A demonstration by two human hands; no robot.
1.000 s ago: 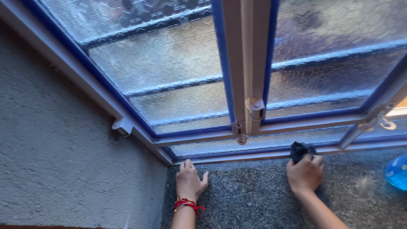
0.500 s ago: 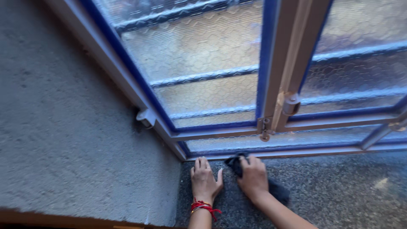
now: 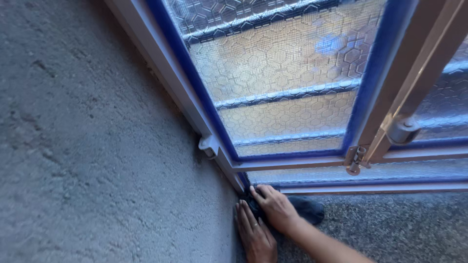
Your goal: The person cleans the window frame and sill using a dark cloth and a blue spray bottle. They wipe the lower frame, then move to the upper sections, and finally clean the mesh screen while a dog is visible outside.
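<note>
Far left: rough grey plaster wall (image 3: 97,146), bare, running down to the corner. Beside it, pale window frame (image 3: 161,63) slanting down and right, edged with blue tape (image 3: 195,83), small white bracket (image 3: 207,145) partway down. No packages, labels or signs anywhere in view.

At the bottom corner, left hand (image 3: 256,236) flat and open on the speckled stone sill (image 3: 390,229), fingers spread narrowly, pointing up toward the corner, holding nothing. Just right of it and touching it, right hand (image 3: 275,207) pressed over a dark cloth (image 3: 304,208), fingers curled on the cloth's forward end, pushing it into the angle where wall, frame and sill meet. Cloth lying with its long axis left to right: one end bunched under the fingertips at the corner, the rest trailing out to the right beyond the wrist. Right hand the nearer one, on top of the cloth; left hand alongside, just below the bunched end.

Further right: patterned frosted glass (image 3: 287,73) with horizontal bars behind, then a metal latch (image 3: 355,160) and a hinge knuckle (image 3: 402,130) on the upright.
</note>
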